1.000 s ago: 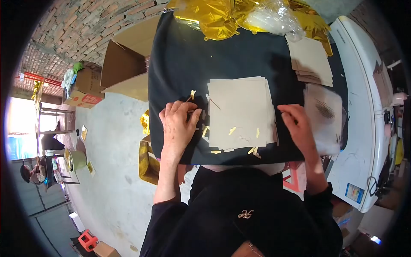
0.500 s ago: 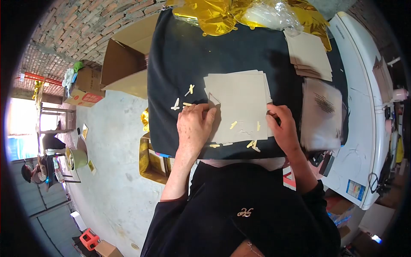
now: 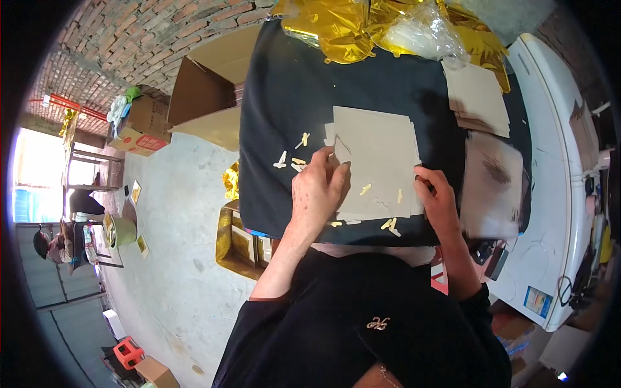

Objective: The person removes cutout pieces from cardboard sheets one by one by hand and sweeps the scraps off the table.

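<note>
A stack of grey-beige cardboard sheets (image 3: 375, 155) lies on the black-covered table before me, its upper sheet turned slightly against those below. My left hand (image 3: 317, 187) grips the left edge, thumb on top and fingers partly hidden at the side. At the opposite edge, my right hand (image 3: 438, 193) pinches the cardboard between thumb and bent fingers. Small cream strips (image 3: 366, 189) and a thin bent wire-like line (image 3: 343, 143) lie on the top sheet. More cream pieces (image 3: 302, 140) are scattered left of the stack, and others (image 3: 391, 225) below it.
Gold foil (image 3: 336, 32) and clear plastic (image 3: 424, 35) lie at the table's far edge. To the right are more cardboard sheets (image 3: 475, 97) and a stack of clear plastic sleeves (image 3: 491, 187), beside a white appliance (image 3: 543, 213). An open carton (image 3: 200, 90) stands left.
The upper cardboard has turned slightly clockwise against the sheets below, with both hands still at its edges. The whole view has shifted, so the table appears further right.
</note>
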{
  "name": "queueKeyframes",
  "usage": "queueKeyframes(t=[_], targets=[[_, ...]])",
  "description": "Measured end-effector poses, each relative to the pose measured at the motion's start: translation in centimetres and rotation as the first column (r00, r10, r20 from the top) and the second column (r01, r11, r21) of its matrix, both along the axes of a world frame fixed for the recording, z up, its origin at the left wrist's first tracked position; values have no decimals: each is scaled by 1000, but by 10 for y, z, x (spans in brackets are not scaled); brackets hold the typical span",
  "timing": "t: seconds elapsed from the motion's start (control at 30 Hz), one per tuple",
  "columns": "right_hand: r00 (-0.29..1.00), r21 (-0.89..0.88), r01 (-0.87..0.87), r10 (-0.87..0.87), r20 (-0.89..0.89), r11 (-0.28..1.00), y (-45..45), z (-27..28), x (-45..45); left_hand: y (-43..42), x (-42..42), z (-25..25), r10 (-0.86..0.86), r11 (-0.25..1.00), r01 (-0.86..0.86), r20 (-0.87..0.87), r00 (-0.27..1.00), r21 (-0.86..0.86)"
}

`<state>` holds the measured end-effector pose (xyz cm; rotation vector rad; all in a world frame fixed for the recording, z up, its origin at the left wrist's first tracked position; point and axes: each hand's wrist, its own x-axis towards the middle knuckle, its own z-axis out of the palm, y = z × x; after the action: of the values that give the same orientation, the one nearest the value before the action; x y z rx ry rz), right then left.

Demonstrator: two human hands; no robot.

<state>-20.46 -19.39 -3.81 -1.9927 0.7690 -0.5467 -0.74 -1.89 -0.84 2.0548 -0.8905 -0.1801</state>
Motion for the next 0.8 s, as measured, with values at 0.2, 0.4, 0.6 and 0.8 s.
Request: queueKeyframes(t=[0.2,0.4,0.6,0.8], targets=[[999,114,-14,10,35,993,-4,8,-1,1,0,7,-29,999,25,153,988,28],[998,333,-48,31,56,942,-10,9,-2,7,1,3,24,999,-24,7,1000,-24],[995,374,-90,71,64,923,-9,15,0,5,-1,3,21,971,-106,-367,930,-213],[993,386,-72,31,112,920,-12,8,-3,-4,4,-6,-280,923,0,-673,684,-384]])
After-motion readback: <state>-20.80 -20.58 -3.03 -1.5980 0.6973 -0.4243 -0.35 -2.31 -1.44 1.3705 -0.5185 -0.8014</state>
